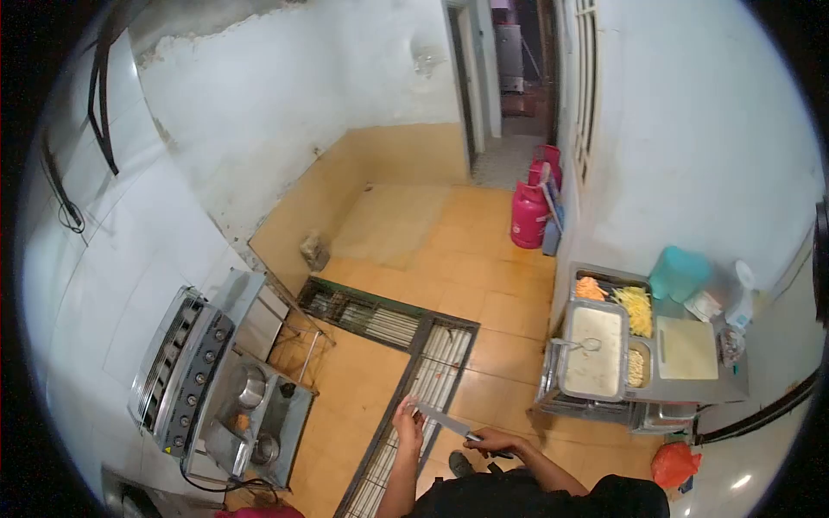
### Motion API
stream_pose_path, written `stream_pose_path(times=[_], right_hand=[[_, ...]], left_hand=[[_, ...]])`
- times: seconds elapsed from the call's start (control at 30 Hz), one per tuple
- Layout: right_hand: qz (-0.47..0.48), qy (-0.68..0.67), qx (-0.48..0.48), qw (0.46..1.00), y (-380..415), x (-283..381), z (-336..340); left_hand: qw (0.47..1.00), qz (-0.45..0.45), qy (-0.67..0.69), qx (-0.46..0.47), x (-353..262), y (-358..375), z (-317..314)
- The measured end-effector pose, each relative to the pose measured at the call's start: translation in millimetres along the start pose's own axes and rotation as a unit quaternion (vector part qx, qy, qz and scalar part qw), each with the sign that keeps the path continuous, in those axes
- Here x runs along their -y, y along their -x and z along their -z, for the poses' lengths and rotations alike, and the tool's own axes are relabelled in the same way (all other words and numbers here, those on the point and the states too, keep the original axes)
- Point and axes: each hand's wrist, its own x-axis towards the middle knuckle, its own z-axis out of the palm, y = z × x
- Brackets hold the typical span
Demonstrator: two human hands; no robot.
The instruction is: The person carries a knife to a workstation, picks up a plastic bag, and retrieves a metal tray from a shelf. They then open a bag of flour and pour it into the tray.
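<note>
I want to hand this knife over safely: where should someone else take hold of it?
By the dark handle, from the right. The right hand already wraps it, while the bare blade points left, its tip at the left hand.

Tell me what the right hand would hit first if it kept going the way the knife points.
Probably the left hand. The right hand holds a knife whose blade tip lies at the left palm. Past that, the line runs over the floor drain grate, though depth is unclear.
</note>
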Motion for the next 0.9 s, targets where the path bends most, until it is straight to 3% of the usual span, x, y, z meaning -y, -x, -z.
stream_pose_path(times=[0.17, 0.23, 0.27, 0.3, 0.37, 0.47, 0.53, 0.63, 0.73, 0.9], right_hand=[[0.0, -0.006, -0.079, 0.997, 81.6, -58.6, -17.2], [-0.023, 0.005, -0.123, 0.992, 122.6, -106.5, -24.5], [-0.045, 0.03, -0.141, 0.989, 143.2, -137.1, -24.6], [-0.071, 0.055, -0.154, 0.984, 164.0, -172.8, -24.6], [0.018, 0.045, -0.275, 0.96, 220.5, -246.2, -33.4], [-0.114, 0.06, -0.355, 0.926, 346.0, -262.5, -27.2], [-0.169, 0.041, -0.368, 0.913, 397.2, -283.6, -31.9], [-0.227, 0.027, -0.449, 0.864, 445.3, -325.2, -29.3], [-0.161, -0.039, -0.502, 0.849, 466.9, -353.3, -24.6], [-0.053, -0.073, -0.524, 0.847, 474.7, -377.4, 7.5]], left_hand=[[0.991, 0.12, 0.013, -0.057, 82.9, 37.7, 6.6], [0.988, 0.153, 0.019, -0.024, 135.0, 61.4, -6.5], [0.984, 0.172, 0.007, 0.048, 166.1, 71.3, -8.6], [0.98, 0.193, -0.056, -0.004, 185.5, 97.2, -32.4], [0.967, 0.217, -0.065, 0.118, 236.9, 139.8, -63.7], [0.949, 0.253, -0.084, 0.166, 291.3, 215.5, -135.6], [0.925, 0.267, -0.119, 0.244, 311.3, 250.4, -175.5], [0.893, 0.21, -0.231, 0.325, 342.2, 285.4, -233.8], [0.862, 0.15, -0.271, 0.402, 353.5, 311.4, -280.9], [0.85, 0.109, -0.296, 0.421, 362.3, 324.1, -346.9]])
